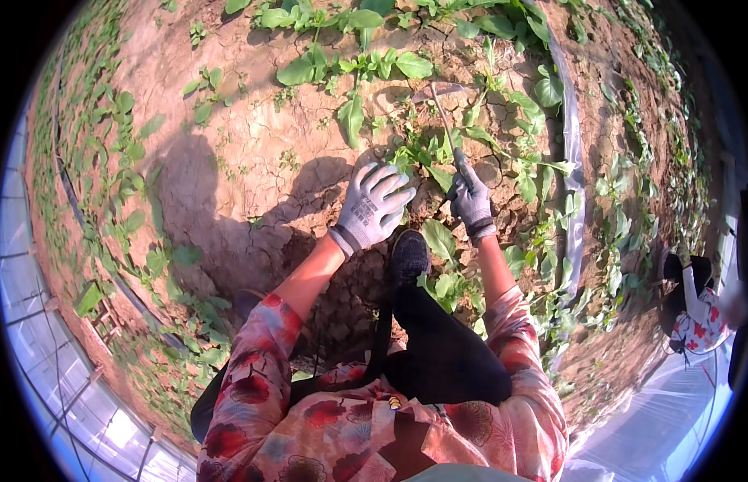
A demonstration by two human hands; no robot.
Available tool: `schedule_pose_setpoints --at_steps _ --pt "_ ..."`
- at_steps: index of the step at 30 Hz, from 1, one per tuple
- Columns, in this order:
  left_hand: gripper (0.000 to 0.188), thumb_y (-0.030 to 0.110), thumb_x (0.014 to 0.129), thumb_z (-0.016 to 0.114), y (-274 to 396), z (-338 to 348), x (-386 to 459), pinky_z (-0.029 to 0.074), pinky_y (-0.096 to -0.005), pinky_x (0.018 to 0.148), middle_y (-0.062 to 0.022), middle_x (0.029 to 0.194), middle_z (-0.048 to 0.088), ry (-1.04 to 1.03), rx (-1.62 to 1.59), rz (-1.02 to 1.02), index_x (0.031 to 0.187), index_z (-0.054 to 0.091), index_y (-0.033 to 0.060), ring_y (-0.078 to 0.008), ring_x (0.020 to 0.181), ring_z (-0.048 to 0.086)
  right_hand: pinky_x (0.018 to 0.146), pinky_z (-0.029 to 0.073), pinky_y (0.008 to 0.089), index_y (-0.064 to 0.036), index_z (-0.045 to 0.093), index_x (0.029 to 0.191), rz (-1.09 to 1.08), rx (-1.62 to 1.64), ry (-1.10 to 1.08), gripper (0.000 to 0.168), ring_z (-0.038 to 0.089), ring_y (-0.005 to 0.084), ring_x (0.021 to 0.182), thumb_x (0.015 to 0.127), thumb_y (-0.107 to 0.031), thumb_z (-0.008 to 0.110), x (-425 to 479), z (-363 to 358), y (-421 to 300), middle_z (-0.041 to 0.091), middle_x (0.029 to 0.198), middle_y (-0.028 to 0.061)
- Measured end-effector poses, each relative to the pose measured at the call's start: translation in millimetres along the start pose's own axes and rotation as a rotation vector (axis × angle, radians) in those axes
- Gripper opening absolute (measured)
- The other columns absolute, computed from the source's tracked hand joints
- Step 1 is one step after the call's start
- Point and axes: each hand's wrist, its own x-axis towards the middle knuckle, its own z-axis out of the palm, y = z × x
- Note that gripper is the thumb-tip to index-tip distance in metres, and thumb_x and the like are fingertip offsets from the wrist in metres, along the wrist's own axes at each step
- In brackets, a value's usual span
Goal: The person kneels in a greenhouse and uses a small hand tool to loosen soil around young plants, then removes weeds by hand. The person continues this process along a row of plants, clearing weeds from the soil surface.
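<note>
My right hand (472, 202), in a grey work glove, grips the handle of a hand hoe (444, 118). Its wide metal blade (438, 91) is at the far end, by the cracked soil. My left hand (374, 205), in a matching glove that bears writing, has its fingers apart and nothing visible in it; the palm is hidden. Just beyond both hands, between them, grows a clump of leafy green plants (431, 150). More broad-leaved plants (356, 66) stand farther ahead, left of the blade. Whether the blade touches the ground, I cannot tell.
My dark shoe (410, 256) is on the soil just behind my hands, near a leafy plant (440, 238). A plastic strip (573, 150) runs along the right; a dark drip line (69, 187) runs left. Another person (696, 313) crouches at the far right near plastic sheeting (639, 422).
</note>
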Motion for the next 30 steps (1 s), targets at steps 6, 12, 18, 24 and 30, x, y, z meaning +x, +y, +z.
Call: schedule_pose_setpoints --at_steps 6,12,18,24,30 --pt "0.038 0.017 0.074 0.06 9 -3 -5 0.027 -0.0486 0.105 -0.0051 0.12 0.054 0.06 0.024 -0.054 0.111 0.062 0.0133 -0.0258 0.12 0.045 0.083 0.045 0.0262 -0.013 0.049 0.131 -0.303 -0.423 -0.011 0.044 0.062 0.0171 0.085 0.089 -0.002 0.045 13 6 1 0.061 0.116 0.0166" --pt "0.037 0.018 0.074 0.061 7 -4 -16 0.026 -0.0482 0.105 -0.0044 0.119 0.055 0.022 0.05 -0.095 0.111 0.062 0.0133 -0.025 0.119 0.045 0.086 0.046 0.0301 -0.014 0.049 0.131 -0.134 -0.399 -0.103 0.04 0.061 0.0262 0.106 0.092 -0.009 0.046 14 33 6 0.058 0.12 0.0156" --pt "0.037 0.018 0.074 0.061 4 2 -34 0.025 -0.0487 0.105 -0.003 0.114 0.058 0.002 0.04 -0.128 0.111 0.062 0.0145 -0.0241 0.116 0.047 0.086 0.046 0.0311 -0.014 0.048 0.132 0.039 -0.296 -0.164 0.041 0.061 0.0269 0.106 0.091 -0.009 0.047 -2 33 -5 0.058 0.119 0.0173" --pt "0.035 0.021 0.073 0.061 -2 -3 -66 0.027 -0.0472 0.105 -0.0014 0.109 0.059 -0.01 0.111 -0.183 0.108 0.064 0.0157 -0.0218 0.113 0.049 0.057 0.043 0.0193 -0.013 0.047 0.135 0.221 0.07 -0.171 0.046 0.047 0.0035 0.063 0.092 0.001 0.041 -11 25 3 0.062 0.098 -0.0053" --pt "0.034 0.02 0.071 0.062 0 8 -119 0.029 -0.0472 0.104 -0.0004 0.107 0.061 -0.087 0.143 -0.241 0.105 0.065 0.018 -0.0208 0.112 0.051 0.061 0.047 0.0281 -0.014 0.05 0.131 -0.033 -0.177 -0.162 0.041 0.055 0.0139 0.064 0.092 -0.004 0.044 21 36 3 0.064 0.092 0.0109"
